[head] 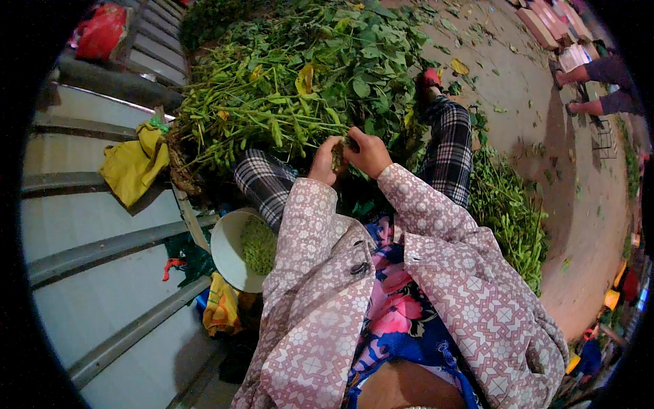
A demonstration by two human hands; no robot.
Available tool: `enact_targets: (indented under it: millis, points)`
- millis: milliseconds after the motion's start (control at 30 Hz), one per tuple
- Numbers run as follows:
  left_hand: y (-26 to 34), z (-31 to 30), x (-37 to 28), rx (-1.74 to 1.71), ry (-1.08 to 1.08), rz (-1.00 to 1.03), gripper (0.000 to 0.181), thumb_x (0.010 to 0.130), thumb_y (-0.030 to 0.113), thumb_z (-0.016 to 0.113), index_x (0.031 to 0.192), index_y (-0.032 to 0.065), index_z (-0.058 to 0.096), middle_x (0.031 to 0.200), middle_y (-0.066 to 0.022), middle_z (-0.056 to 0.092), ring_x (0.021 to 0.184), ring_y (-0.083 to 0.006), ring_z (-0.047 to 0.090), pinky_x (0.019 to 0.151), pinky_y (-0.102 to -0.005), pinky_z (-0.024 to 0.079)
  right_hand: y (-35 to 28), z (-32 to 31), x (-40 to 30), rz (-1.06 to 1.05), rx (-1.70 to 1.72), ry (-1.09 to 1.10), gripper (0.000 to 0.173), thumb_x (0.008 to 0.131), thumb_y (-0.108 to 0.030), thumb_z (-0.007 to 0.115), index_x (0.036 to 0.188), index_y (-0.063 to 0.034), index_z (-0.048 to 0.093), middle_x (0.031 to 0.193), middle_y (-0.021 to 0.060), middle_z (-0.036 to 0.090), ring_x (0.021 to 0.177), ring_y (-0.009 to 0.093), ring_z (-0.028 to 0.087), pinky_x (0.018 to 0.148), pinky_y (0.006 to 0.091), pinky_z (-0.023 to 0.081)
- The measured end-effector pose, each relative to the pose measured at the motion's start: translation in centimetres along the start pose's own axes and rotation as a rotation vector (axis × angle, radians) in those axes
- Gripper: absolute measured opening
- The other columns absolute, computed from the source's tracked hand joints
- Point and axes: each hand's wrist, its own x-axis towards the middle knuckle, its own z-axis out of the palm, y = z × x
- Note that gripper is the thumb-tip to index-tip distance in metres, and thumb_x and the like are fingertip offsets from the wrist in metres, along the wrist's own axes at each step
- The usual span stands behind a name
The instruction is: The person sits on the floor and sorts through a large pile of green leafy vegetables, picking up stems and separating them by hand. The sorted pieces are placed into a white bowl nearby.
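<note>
My left hand (327,159) is curled around small greenish pieces, perhaps bean pods, too blurred to name surely. Close against it, at the tip of a leafy stem, my right hand (369,152) has its fingers bent and pinched; what lies between them is hidden. Both hands are above my parted knees. Beyond them spreads a large heap of cut green bean plants (276,110) with pods, stems and some yellow leaves. A white bucket (227,250) beside my left thigh holds many small green beans or pods (258,245).
Ribbed metal panels (102,214) stand at the left, with a yellow cloth or bag (134,166) hanging there. More cut plants (511,220) lie at my right. Another person's legs (592,92) are at the far right, near boxes (554,20).
</note>
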Motion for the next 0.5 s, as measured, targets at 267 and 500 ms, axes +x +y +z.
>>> enact_targets:
  millis: [267,500]
  points:
    - [0.4,0.3,-0.2,0.01,0.032,-0.034,0.019,0.085,0.027,0.048,0.076,0.011,0.054,0.065,-0.0003,0.053,0.048,-0.0089,0.047,0.034,-0.0226,0.031,2.8,0.9,0.7,0.188,0.466,0.039,0.034,0.074,-0.02,0.062,0.1,-0.0008,0.05,0.071,0.0088,0.058,0.056,0.015,0.052,0.053,0.0284,0.043]
    - [4.9,-0.6,-12.2,-0.313,-0.146,0.164,0.02,0.083,0.019,0.049,0.076,0.0014,0.053,0.062,-0.009,0.05,0.047,-0.0141,0.044,0.032,-0.0222,0.028,-0.1,-3.0,2.1,0.693,0.983,-0.116,0.011,0.084,-0.016,0.051,0.091,-0.0078,0.05,0.067,0.0008,0.047,0.045,0.007,0.034,0.037,0.0219,0.026]
